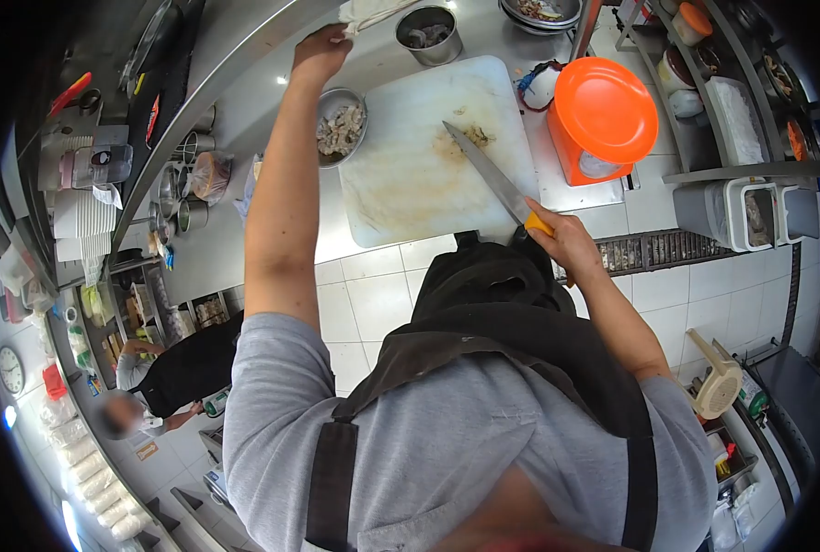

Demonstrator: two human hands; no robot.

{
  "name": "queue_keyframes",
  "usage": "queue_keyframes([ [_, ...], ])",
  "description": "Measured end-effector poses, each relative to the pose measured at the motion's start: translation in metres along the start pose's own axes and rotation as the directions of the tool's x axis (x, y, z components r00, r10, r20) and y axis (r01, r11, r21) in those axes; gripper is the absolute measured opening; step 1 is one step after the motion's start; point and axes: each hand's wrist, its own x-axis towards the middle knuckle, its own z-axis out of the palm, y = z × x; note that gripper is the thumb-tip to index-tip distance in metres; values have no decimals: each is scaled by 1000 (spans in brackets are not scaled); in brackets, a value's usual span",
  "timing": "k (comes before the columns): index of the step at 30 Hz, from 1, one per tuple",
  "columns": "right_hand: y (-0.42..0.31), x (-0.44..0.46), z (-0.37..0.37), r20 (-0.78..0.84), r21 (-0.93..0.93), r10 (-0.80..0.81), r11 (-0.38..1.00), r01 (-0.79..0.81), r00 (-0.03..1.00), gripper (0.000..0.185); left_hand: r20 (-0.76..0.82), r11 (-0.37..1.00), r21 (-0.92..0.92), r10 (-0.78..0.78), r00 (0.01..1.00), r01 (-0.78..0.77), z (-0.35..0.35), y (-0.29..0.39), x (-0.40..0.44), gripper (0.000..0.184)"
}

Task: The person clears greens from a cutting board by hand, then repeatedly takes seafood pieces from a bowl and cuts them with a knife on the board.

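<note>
My right hand (571,244) is wrapped around the yellow handle of a kitchen knife (495,175). The blade lies over a white cutting board (401,198), its tip near a small smear of chopped brownish-green bits (470,138). At the far side of the counter, my left hand (322,53) is closed with its fingertips on the edge of a white cloth (368,11). Below that hand, beside the board, sits a metal bowl (365,115) of pale chopped pieces (339,132). A steel pot (439,51) with greyish pieces inside stands behind the board.
An orange scale (606,106) with a round pan stands right of the board. Stacked metal bowls (543,14) are at the back. Pots and a bagged item (211,177) line the left counter. Grey bins (704,216) stand at right. Another person (175,377) is at lower left.
</note>
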Motion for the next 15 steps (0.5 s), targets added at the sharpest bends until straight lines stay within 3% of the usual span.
queue_keyframes([
  [1,1,0,0,7,6,7,1000,-7,1000,57,2,1000,7,2,1000,-2,-5,-16,-3,39],
  [3,5,0,2,-2,19,-19,1000,19,1000,57,310,986,164,-18,950,-35,-2,-48,-18,38],
  [5,8,1,3,-10,23,-46,999,46,999,57,451,964,220,-234,861,147,7,-63,-45,34],
  [8,8,1,2,-7,-19,-48,999,48,999,55,450,943,323,-230,863,83,31,-84,-79,32],
  [10,2,1,0,2,-13,-13,1000,13,1000,56,398,917,338,-345,850,214,45,-79,-94,35],
  [15,-11,0,-6,16,-22,36,999,-36,999,55,411,883,341,-448,794,322,75,-75,-97,39],
])
